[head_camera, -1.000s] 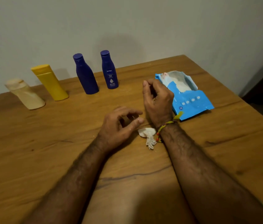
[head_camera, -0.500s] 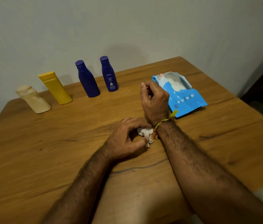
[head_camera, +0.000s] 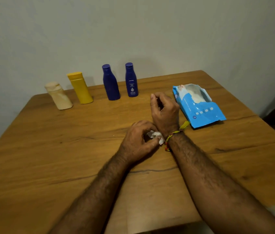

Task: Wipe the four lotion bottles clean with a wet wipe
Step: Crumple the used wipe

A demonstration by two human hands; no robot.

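Observation:
Four lotion bottles stand in a row at the table's far edge: a cream bottle point(head_camera: 59, 96), a yellow bottle point(head_camera: 80, 87), a plain dark blue bottle point(head_camera: 110, 82) and a labelled dark blue bottle point(head_camera: 131, 80). At mid-table my left hand point(head_camera: 137, 140) pinches a crumpled white wet wipe point(head_camera: 155, 136) that lies on the wood. My right hand point(head_camera: 164, 112) hovers just behind it, fingers curled loosely with nothing in them, its wrist touching the wipe.
A torn-open blue wet wipe pack point(head_camera: 199, 105) lies to the right of my right hand. The wooden table point(head_camera: 48, 149) meets a plain wall at the back. Its right edge drops to a dark floor.
My left hand has come down and closed its fingers on the wipe. The view has tilted up, so the bottles sit lower in frame.

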